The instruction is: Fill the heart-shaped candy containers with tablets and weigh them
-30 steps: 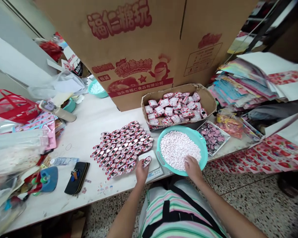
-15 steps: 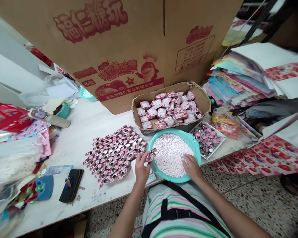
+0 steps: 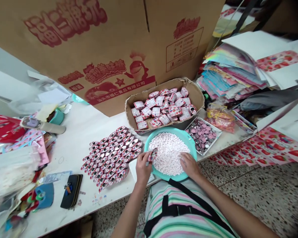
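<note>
My left hand (image 3: 143,169) grips a pink-and-silver candy packet (image 3: 152,154) by its lower end and holds it over the rim of a turquoise basin (image 3: 188,142). My right hand (image 3: 188,166) rests in the white candy pellets (image 3: 167,153) heaped in that basin, its fingers curled and their tips buried. Left of the basin, many matching packets (image 3: 111,158) lie in tight overlapping rows on the white table (image 3: 72,142).
Behind the basin stands a cardboard tray (image 3: 188,86) of pink-and-white boxes, with a white tray of round pink-and-silver discs (image 3: 203,135) at its right. A large printed carton (image 3: 109,66) rises behind. Plastic bags and a black wallet (image 3: 71,191) lie at left.
My left hand has lifted the packet from beside the white board to above the basin rim. My right hand stays in the pellets. The whole scene has slid left in view.
</note>
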Demonstrator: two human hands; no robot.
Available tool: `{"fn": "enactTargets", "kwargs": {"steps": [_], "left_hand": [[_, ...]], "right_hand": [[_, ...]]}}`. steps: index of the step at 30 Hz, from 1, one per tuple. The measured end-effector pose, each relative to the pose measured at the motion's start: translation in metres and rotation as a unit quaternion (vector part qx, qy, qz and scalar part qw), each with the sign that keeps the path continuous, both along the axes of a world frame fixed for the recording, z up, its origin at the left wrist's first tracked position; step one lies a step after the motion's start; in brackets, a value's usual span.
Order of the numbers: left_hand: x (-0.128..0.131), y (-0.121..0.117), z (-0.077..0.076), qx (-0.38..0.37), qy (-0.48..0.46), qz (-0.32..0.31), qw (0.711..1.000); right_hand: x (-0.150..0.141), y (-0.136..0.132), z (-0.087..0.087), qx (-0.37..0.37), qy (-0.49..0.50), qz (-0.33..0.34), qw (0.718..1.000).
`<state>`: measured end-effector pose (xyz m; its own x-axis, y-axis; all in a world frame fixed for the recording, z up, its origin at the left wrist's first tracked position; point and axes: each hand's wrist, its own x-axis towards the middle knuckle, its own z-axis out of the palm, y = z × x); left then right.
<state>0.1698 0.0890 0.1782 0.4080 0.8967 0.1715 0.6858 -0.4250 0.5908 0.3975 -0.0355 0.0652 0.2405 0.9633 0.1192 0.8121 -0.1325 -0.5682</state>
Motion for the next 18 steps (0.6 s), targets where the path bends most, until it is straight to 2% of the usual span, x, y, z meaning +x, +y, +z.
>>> {"fn": "enactTargets", "kwargs": {"steps": [12, 15, 18], "left_hand": [[-0.002, -0.004, -0.005, -0.017, 0.016, 0.04, 0.999], [-0.002, -0.009, 0.0, -0.038, -0.011, 0.05, 0.998], [0.002, -0.015, 0.008, -0.083, -0.08, 0.067, 0.991]], "right_hand": [[0.0, 0.002, 0.002, -0.01, -0.01, -0.003, 1.0], [0.0, 0.002, 0.001, -0.013, -0.015, -0.008, 1.0], [-0.001, 0.002, 0.004, -0.019, -0.016, -0.006, 1.0]]}}
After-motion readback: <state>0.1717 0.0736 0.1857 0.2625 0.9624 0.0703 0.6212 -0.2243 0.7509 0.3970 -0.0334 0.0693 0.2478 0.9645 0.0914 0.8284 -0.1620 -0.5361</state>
